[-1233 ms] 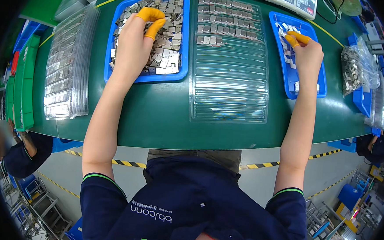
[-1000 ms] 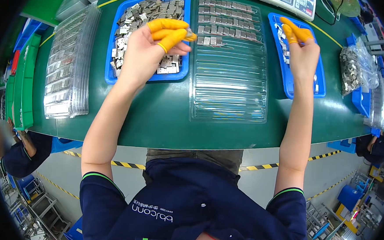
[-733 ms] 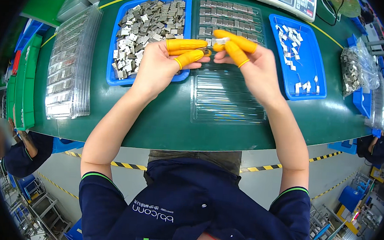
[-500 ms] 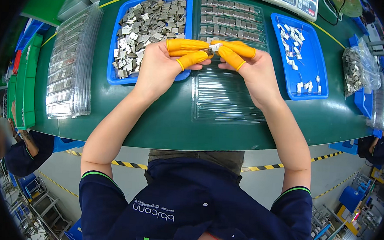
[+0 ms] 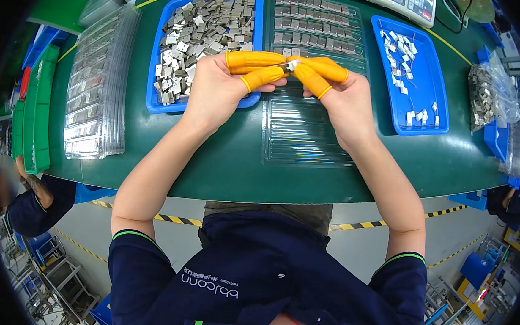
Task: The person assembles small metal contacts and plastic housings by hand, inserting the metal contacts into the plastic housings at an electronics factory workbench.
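My left hand and my right hand meet above the table, both wearing yellow finger cots. Between the left fingertips is a small metal piece, mostly covered by the fingers. The right thumb and fingers pinch a small white connector against it. Whether the two parts are joined I cannot tell. Behind and under the hands lies a clear plastic tray, its far rows filled with metal pieces and its near grooves without any. A blue bin heaped with metal shells stands to the left.
At right, a blue tray holds small white connectors with thin wires. Stacked clear trays stand at left beside green bins. A scale sits at the back; a bag of metal parts lies far right. Other people work at both sides.
The right fingers have shifted slightly, and the white connector has tilted in the pinch at the metal piece. Both hands stay in nearly the same place; the whole view has shifted a little.
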